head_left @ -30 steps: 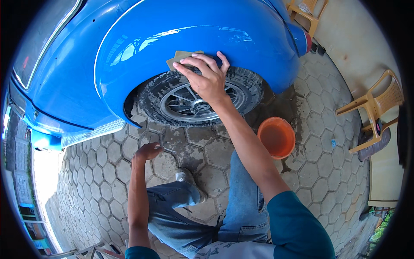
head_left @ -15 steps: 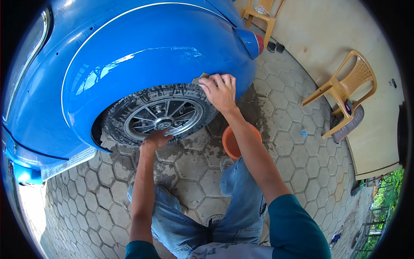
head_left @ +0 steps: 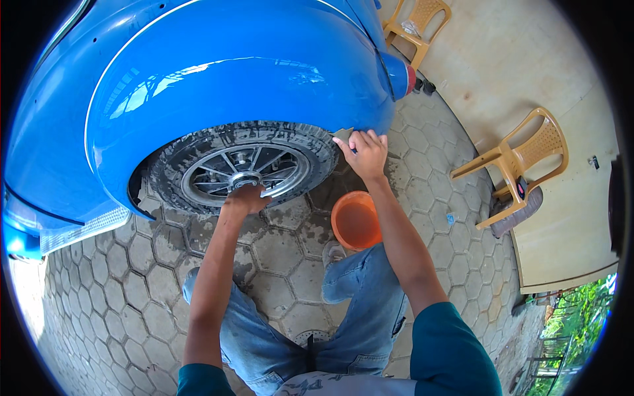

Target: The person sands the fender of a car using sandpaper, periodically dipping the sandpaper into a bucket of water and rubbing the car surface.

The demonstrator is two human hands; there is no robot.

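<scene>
A blue car's rounded rear fender (head_left: 231, 86) arches over a dark, wet-looking tyre (head_left: 165, 175) on a silver spoked wheel (head_left: 298, 173). My left hand (head_left: 247, 198) is at the wheel's lower spokes by the hub, fingers curled in against it and partly hidden. At the fender's rear lower edge, my right hand (head_left: 367, 155) has its fingers bent over the blue metal and its thumb pointing left. Under that hand a small flat grey-brown piece (head_left: 343, 134), like folded sandpaper, lies against the fender edge.
An orange bucket (head_left: 356, 221) of cloudy water stands on the hexagonal pavers (head_left: 281, 251), near my foot. Tan plastic chairs (head_left: 538, 142) are by the pale wall (head_left: 475, 79) on the right. A grey cushion (head_left: 518, 211) leans at the nearer chair.
My right hand has slid rightward and down along the fender edge with the flat piece, its thumb now stretched out. My left hand stays at the wheel. The view has shifted slightly.
</scene>
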